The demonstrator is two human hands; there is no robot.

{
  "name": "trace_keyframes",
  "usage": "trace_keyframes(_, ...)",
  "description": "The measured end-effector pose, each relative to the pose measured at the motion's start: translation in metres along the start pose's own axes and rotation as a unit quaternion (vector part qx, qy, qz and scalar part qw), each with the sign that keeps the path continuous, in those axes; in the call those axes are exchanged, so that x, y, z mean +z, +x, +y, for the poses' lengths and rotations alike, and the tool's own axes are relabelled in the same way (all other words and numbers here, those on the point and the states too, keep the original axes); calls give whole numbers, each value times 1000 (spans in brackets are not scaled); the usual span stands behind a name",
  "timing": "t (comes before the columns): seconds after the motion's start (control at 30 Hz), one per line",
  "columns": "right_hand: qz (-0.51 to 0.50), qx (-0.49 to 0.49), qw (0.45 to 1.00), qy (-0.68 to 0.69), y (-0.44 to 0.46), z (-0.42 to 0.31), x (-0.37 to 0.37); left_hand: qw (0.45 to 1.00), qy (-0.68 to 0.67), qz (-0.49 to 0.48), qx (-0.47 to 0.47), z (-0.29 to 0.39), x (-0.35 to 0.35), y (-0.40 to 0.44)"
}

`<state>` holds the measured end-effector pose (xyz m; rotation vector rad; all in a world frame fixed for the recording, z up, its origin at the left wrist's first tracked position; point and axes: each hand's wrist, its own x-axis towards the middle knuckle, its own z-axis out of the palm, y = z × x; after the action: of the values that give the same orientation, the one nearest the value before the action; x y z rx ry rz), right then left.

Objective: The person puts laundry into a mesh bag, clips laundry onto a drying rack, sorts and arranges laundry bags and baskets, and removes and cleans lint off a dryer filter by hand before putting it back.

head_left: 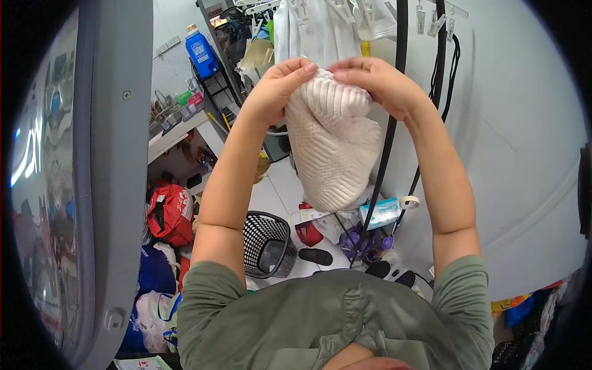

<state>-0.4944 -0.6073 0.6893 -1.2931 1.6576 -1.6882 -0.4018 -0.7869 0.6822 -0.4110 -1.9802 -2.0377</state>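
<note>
A cream, quilted-looking textured cloth [330, 148] hangs down in front of me; its exact kind does not show. My left hand [280, 89] pinches its top edge between thumb and fingers. On the other side of that edge, my right hand [379, 85] has its thumb and fingers closed on the cloth near the top corner. The lower part hangs loose, with a fold on the right. Just behind my hands, white garments [317, 31] hang from a rack with several clothes pegs [436, 26].
Black upright poles [390, 142] stand close to my right hand. A black laundry basket [267, 223] sits on the floor below, near a dark slipper [315, 256]. To the left are a red bag [171, 213], a counter [179, 132] and a blue bottle [201, 52].
</note>
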Motion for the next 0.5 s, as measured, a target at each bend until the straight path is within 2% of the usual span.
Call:
trace_keyframes(0.03, -14, 22, 998, -60, -2, 4, -7, 1000, 7, 5, 25, 0, -1, 3)
trace_keyframes(0.07, -11, 19, 998, -60, -2, 10, -12, 1000, 9, 1, 26, 0, -1, 6)
trace_keyframes(0.13, -49, -5, 998, 32, -6, 18, -16, 998, 10, 56, 31, 1, 3, 9)
trace_keyframes(0.17, -26, -34, 992, 119, -5, 19, -18, 998, 10, 53, 33, -2, 2, 13)
trace_keyframes(0.2, -25, -36, 992, 117, -3, 18, -17, 998, 33, 51, 20, -4, 0, 17)
trace_keyframes(0.27, -53, -61, 968, 240, 4, 16, -14, 997, 59, 49, 11, -2, -4, 25)
trace_keyframes(0.33, -61, -69, 962, 256, 11, 10, -14, 975, 209, 78, 10, 7, -3, 30)
trace_keyframes(0.37, -49, -89, 961, 259, 15, 7, -15, 970, 205, 111, 67, 7, 4, 34)
trace_keyframes(0.4, -38, -107, 958, 262, 18, 4, -16, 970, 205, 111, 68, 11, 11, 39)
trace_keyframes(0.47, -33, -95, 960, 263, 22, 2, -15, 958, 191, 163, 140, 22, 26, 52)
trace_keyframes(0.5, -16, -89, 949, 302, 23, 2, -16, 958, 190, 164, 139, 23, 32, 59)
